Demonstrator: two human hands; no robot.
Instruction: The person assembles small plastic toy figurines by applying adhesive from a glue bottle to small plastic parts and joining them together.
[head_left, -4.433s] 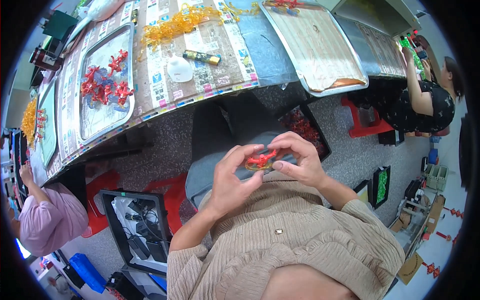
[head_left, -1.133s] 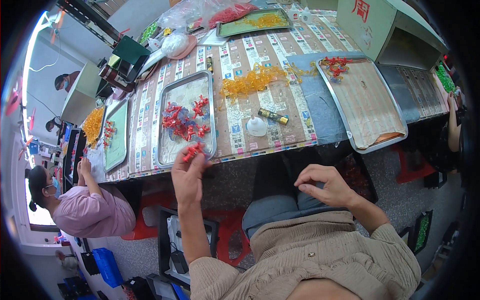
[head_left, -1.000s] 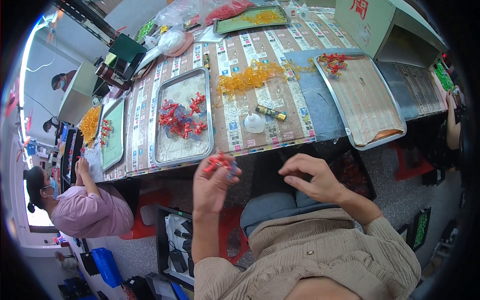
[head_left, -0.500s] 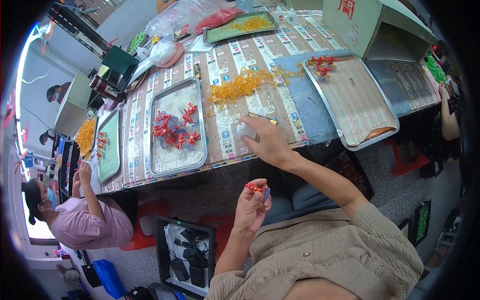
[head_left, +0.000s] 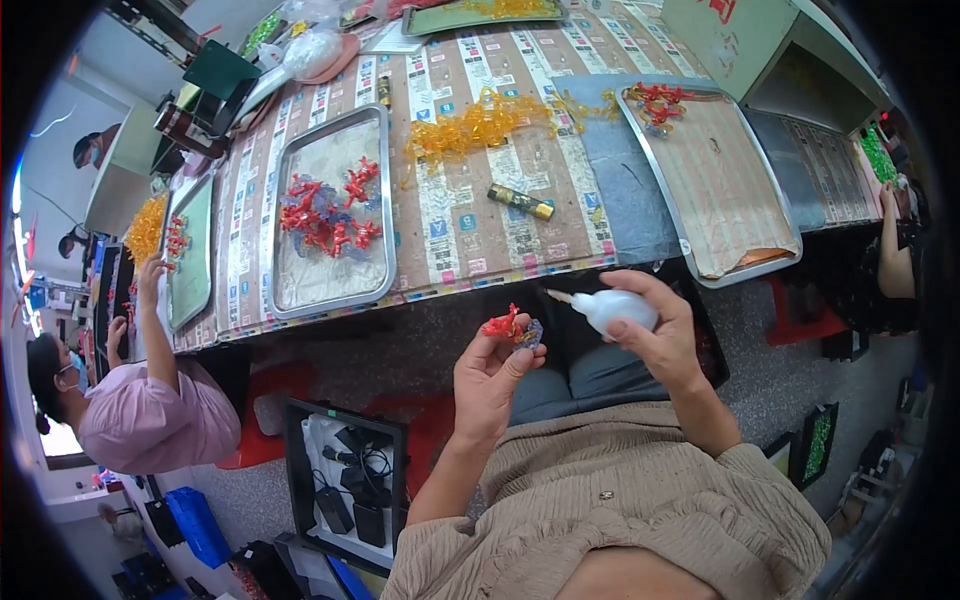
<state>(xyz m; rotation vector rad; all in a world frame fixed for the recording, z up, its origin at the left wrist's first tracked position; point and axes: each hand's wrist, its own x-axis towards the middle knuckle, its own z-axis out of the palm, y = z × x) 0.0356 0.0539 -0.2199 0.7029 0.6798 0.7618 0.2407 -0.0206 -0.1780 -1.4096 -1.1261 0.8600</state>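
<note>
I see a red piece (head_left: 501,324) with a bluish bit, a white squeeze bottle (head_left: 612,309), red pieces (head_left: 325,212) on a silver tray (head_left: 283,300), an orange-yellow heap (head_left: 470,125), a gold tube (head_left: 520,201), a brown striped table cover (head_left: 445,230), and a beige ribbed sleeve (head_left: 600,500).

A small assembly workshop: a long worktable (head_left: 500,215) covered in printed sheets carries metal trays (head_left: 375,205) of red plastic pieces (head_left: 325,215) and heaps of orange ones (head_left: 470,125) (other workers (head_left: 150,410) sit alongside at similar trays).
</note>
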